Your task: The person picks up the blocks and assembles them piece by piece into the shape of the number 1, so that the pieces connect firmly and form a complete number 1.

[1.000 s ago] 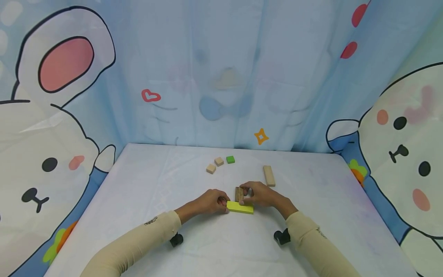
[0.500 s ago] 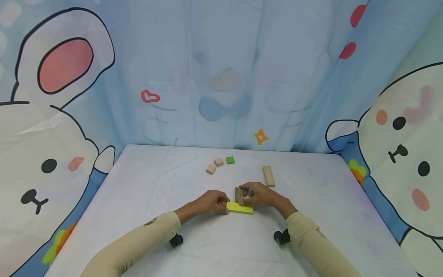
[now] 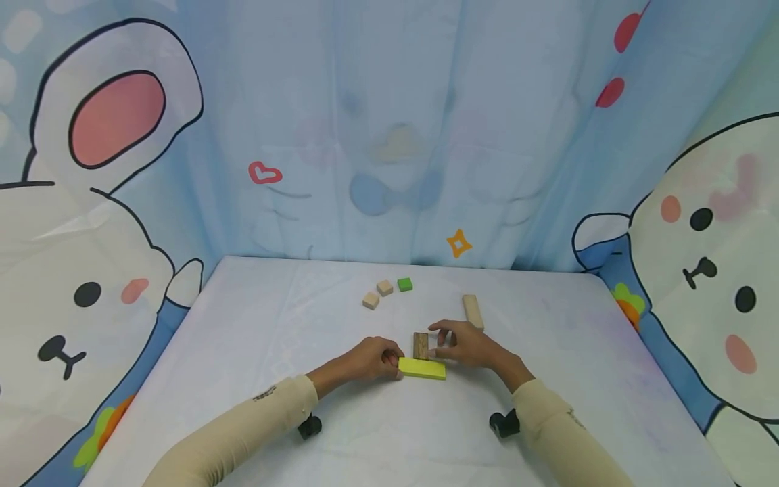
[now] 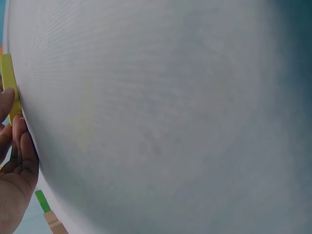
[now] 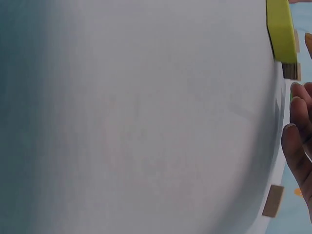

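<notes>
A yellow rectangular block (image 3: 422, 369) lies crosswise on the white table in the head view. My left hand (image 3: 370, 358) pinches its left end; in the left wrist view the thumb (image 4: 6, 101) lies against the yellow face. Just behind the yellow block is a brown wood-grained block (image 3: 420, 345), its long side pointing away from me. My right hand (image 3: 467, 343) is beside the brown block, thumb and fingers spread apart with nothing between them. In the right wrist view its fingers (image 5: 295, 141) sit at the right edge, apart from the yellow block.
Farther back on the white table (image 3: 292, 304) are two small plain wooden cubes (image 3: 377, 294) and a green one (image 3: 404, 284). A long pale wooden block (image 3: 472, 312) lies behind the right hand. A blue cartoon curtain (image 3: 389, 135) hangs along the back edge.
My right hand has let go of the brown block and shifted slightly right, its fingers spreading. The left hand and both blocks keep their places.
</notes>
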The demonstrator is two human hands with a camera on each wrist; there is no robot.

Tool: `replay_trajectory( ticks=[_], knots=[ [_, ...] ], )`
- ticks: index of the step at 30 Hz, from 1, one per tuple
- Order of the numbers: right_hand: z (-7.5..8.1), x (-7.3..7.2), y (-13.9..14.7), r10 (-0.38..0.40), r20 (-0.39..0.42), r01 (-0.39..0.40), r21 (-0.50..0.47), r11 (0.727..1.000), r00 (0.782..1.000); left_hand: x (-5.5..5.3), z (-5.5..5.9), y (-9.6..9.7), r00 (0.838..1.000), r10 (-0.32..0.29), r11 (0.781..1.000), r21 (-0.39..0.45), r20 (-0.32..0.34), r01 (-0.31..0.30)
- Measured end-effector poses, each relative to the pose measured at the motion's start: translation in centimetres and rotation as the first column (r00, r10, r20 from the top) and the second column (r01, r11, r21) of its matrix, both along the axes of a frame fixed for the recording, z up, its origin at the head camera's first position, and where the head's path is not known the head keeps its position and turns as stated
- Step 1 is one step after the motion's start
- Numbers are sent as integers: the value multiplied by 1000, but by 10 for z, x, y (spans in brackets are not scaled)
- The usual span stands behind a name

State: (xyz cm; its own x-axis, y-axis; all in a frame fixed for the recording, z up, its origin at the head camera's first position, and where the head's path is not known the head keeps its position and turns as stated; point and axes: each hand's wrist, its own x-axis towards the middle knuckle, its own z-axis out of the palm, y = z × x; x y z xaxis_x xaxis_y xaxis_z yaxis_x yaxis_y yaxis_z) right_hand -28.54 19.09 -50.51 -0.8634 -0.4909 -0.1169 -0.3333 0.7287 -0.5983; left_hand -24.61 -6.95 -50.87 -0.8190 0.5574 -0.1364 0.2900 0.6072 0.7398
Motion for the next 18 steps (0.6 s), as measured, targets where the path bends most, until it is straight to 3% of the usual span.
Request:
replay_trajectory(
  ticks=[10,18],
  knots=[
    [4,-2,32,-42,-107,36,-56,998,993,-1,-3,1,1000,5,1000,-6,-24,-6],
    [4,-5,51,-83,-108,78,-47,996,991,-1,-4,0,1000,8,1000,-6,-16,-8]
  ],
)
